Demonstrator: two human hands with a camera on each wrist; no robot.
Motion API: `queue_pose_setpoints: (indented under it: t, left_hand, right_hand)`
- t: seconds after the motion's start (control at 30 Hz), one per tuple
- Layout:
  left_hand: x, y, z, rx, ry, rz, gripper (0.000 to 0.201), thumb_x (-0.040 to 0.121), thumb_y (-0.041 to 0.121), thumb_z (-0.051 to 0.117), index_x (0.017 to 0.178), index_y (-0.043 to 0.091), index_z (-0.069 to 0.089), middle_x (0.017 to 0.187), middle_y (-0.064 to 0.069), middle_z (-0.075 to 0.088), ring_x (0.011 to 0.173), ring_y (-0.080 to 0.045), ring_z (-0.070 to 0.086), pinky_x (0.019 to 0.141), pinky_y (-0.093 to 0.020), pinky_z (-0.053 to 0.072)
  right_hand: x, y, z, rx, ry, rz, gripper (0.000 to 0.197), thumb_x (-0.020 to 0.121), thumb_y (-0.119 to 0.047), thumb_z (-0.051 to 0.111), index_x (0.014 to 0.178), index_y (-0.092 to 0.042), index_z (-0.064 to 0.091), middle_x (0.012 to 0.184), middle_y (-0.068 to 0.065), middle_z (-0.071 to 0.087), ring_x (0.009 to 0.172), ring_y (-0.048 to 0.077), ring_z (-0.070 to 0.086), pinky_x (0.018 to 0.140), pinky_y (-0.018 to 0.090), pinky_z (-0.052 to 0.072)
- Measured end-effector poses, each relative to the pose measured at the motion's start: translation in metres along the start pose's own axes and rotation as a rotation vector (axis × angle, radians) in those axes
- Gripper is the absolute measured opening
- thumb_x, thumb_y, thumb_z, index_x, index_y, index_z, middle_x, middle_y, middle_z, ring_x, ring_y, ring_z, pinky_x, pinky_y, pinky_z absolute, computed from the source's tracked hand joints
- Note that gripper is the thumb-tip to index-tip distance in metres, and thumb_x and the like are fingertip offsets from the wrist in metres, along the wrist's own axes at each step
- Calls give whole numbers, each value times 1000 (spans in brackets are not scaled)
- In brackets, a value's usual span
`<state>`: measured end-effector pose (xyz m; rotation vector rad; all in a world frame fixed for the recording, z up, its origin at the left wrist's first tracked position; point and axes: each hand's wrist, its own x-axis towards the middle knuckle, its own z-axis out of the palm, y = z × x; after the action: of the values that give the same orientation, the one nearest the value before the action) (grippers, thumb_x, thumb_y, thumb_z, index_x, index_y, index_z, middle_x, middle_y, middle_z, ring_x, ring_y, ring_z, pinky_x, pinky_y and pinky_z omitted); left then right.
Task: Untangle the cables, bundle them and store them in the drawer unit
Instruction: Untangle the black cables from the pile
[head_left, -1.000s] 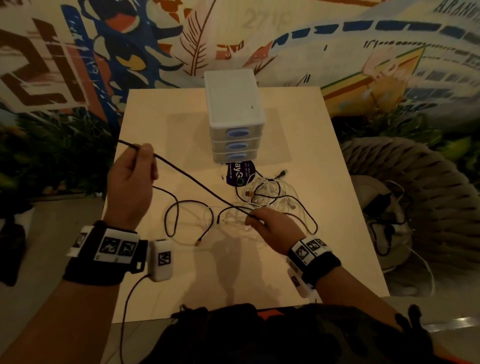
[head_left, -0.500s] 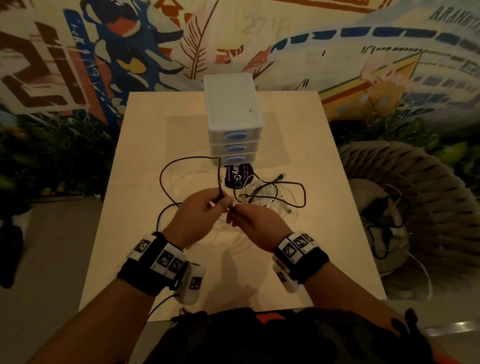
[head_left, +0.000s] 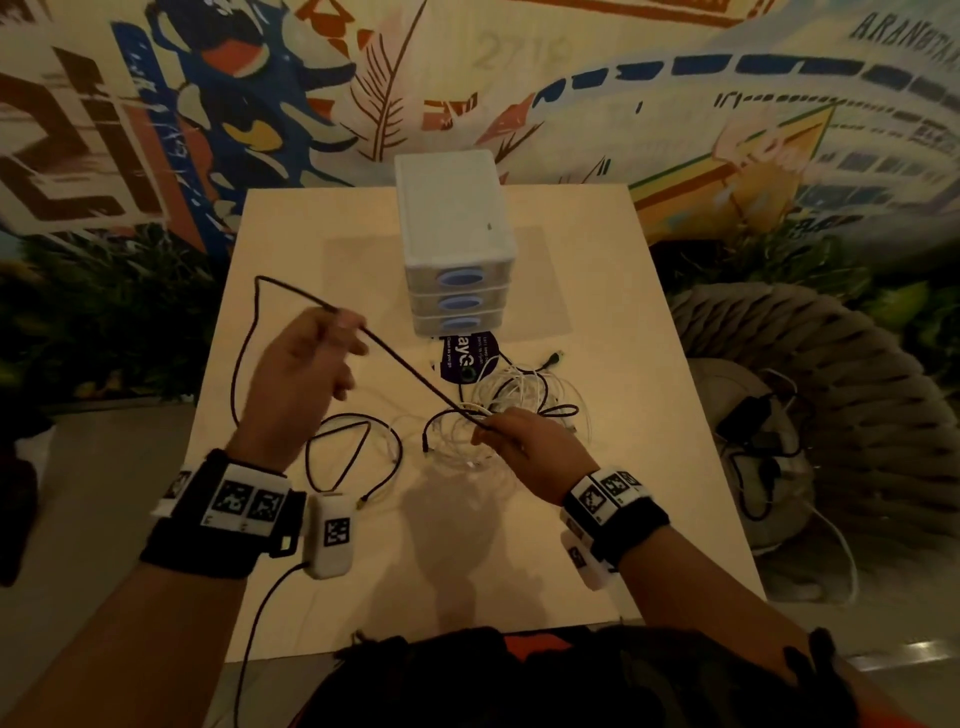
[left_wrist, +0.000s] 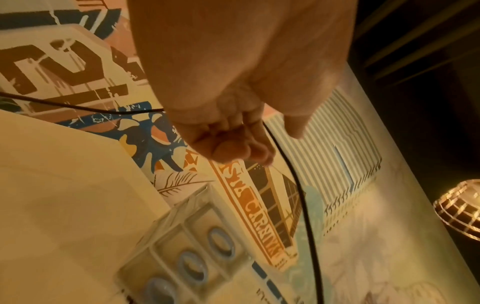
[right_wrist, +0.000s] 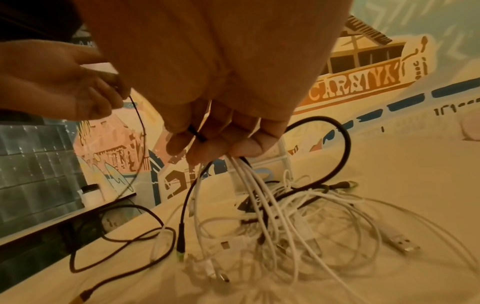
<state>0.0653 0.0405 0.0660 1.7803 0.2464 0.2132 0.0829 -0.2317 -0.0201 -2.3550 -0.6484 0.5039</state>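
Observation:
A black cable (head_left: 410, 371) runs taut between my two hands above the wooden table (head_left: 597, 545). My left hand (head_left: 306, 369) is raised at the left and pinches the cable, which loops out over the table's left edge. My right hand (head_left: 519, 441) pinches the same black cable (right_wrist: 196, 133) low over a tangle of white cables (head_left: 514, 395), and some white strands (right_wrist: 246, 174) also pass under its fingers. The white three-drawer unit (head_left: 457, 260) stands behind the tangle with all drawers closed. In the left wrist view the cable (left_wrist: 298, 185) hangs from my fingers (left_wrist: 233, 148).
A purple tag (head_left: 465, 358) lies in front of the drawer unit. A woven pouffe (head_left: 810, 395) with more cables and a charger on it stands right of the table. A painted wall rises behind. Loose black loops (head_left: 353, 447) lie near the table's left front.
My hands were together at the tangle half a second ago. The left hand has since risen up and to the left, drawing the black cable taut, while the right hand stayed low.

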Motion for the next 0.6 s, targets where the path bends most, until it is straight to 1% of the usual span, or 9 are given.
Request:
queue_pose_setpoints:
  t: [0.03, 0.1, 0.13, 0.2, 0.27, 0.3, 0.4, 0.5, 0.6]
  left_hand:
    - [-4, -1, 8, 21, -96, -36, 17, 99, 44, 60, 101, 29, 68, 83, 6, 69, 60, -11, 54, 57, -26, 46]
    - [-15, -6, 26, 146, -284, -48, 24, 90, 54, 67, 104, 35, 69, 85, 8, 71, 61, -12, 59, 58, -21, 49]
    - [-20, -10, 35, 227, -350, -31, 24, 88, 53, 66, 104, 36, 70, 87, 10, 72, 63, -13, 61, 59, -20, 50]
    - [-27, -16, 49, 300, -399, 12, 15, 93, 44, 66, 101, 33, 74, 88, 12, 73, 68, -16, 63, 63, -22, 52]
    - [-30, -19, 55, 297, -369, 52, 14, 96, 36, 66, 99, 28, 78, 88, 11, 72, 70, -15, 62, 66, -27, 53]
    - [-29, -19, 56, 294, -340, 75, 14, 96, 34, 67, 99, 26, 78, 88, 11, 72, 71, -14, 63, 67, -27, 53]
    - [-23, -11, 51, 243, -237, 119, 10, 95, 26, 70, 97, 24, 79, 86, 8, 72, 67, -11, 65, 62, -17, 50]
    - [-19, -4, 44, 242, -162, 177, 10, 95, 21, 69, 98, 19, 79, 88, 7, 71, 64, -11, 65, 59, -12, 46]
    - [-21, -4, 41, 177, -101, 112, 12, 96, 19, 67, 99, 14, 78, 87, 8, 71, 63, -13, 65, 60, -16, 50]
  right_hand:
    - [2, -2, 0, 7, 12, -16, 26, 106, -34, 46, 116, -29, 69, 110, -5, 63, 100, 15, 60, 79, 28, 41]
    - [5, -10, -2, 9, 25, -54, 23, 105, -30, 49, 116, -28, 69, 108, -11, 61, 99, 13, 59, 77, 25, 38]
    - [7, -14, -2, 4, 29, -74, 22, 104, -28, 50, 116, -26, 69, 105, -13, 59, 98, 13, 59, 76, 25, 37]
    - [10, -20, -3, -14, 19, -102, 23, 104, -31, 50, 115, -23, 69, 102, -9, 60, 95, 16, 59, 74, 29, 40]
    - [11, -23, -3, -14, 4, -99, 26, 104, -33, 49, 116, -21, 68, 102, -4, 61, 94, 19, 60, 74, 32, 42]
    - [11, -22, -3, 3, 6, -91, 25, 104, -32, 49, 116, -21, 68, 102, -5, 60, 95, 18, 59, 75, 32, 42]
    - [9, -19, -3, 49, 55, -76, 21, 105, -28, 48, 114, -24, 67, 108, -5, 64, 99, 16, 60, 82, 35, 48]
    - [12, -15, -3, 50, 99, -66, 24, 106, -31, 48, 120, -25, 66, 115, -5, 66, 103, 17, 61, 87, 35, 50]
    - [15, -11, -4, 70, 115, -61, 26, 103, -23, 51, 124, -26, 66, 119, -6, 68, 104, 13, 62, 88, 31, 49]
